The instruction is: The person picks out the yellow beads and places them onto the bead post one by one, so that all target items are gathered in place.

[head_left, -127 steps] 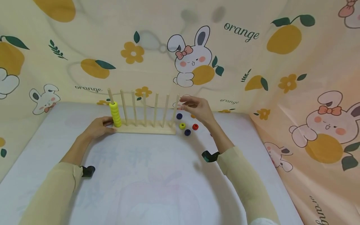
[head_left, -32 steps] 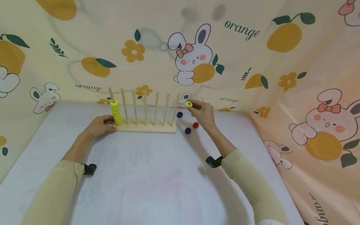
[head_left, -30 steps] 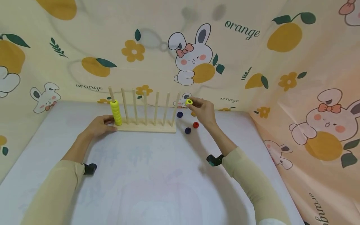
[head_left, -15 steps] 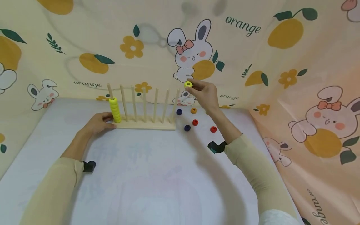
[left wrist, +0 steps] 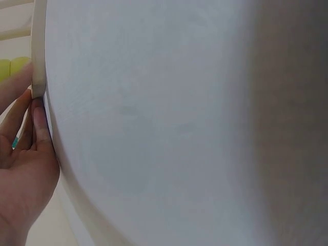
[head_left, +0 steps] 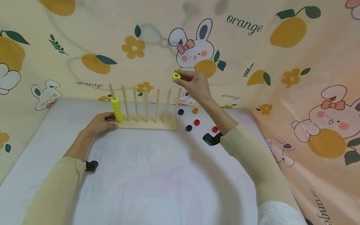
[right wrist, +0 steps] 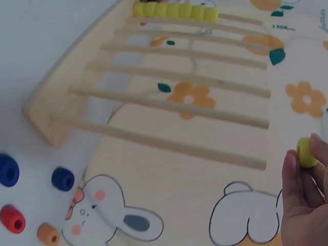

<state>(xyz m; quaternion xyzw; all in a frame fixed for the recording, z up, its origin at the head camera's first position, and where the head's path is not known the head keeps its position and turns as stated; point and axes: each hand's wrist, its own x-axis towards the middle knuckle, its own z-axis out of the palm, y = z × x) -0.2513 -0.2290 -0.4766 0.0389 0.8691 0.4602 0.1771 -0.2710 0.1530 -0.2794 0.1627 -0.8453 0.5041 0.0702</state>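
A wooden peg rack (head_left: 147,124) stands at the back of the table with a row of upright pegs. Its leftmost peg carries a stack of yellow beads (head_left: 116,110); the other pegs are bare. My left hand (head_left: 98,123) grips the rack's left end, its thumb at the front and fingers behind; the left wrist view shows fingertips right at the end of the base (left wrist: 38,77). Raised above the right part of the rack, my right hand (head_left: 197,84) pinches a yellow bead (head_left: 176,76) between thumb and fingertips. In the right wrist view this yellow bead (right wrist: 306,152) is beyond the peg tips.
Right of the rack lie loose beads: two dark blue, one of them a blue bead (head_left: 189,128), two red, one of them a red bead (head_left: 197,122), and an orange bead (head_left: 195,110). A patterned cloth (head_left: 157,47) hangs behind the white table (head_left: 157,168).
My right hand has picked the yellow bead up from the table, lifted it, then moved it left over the rack's right part. My left hand stays at the rack's left end.
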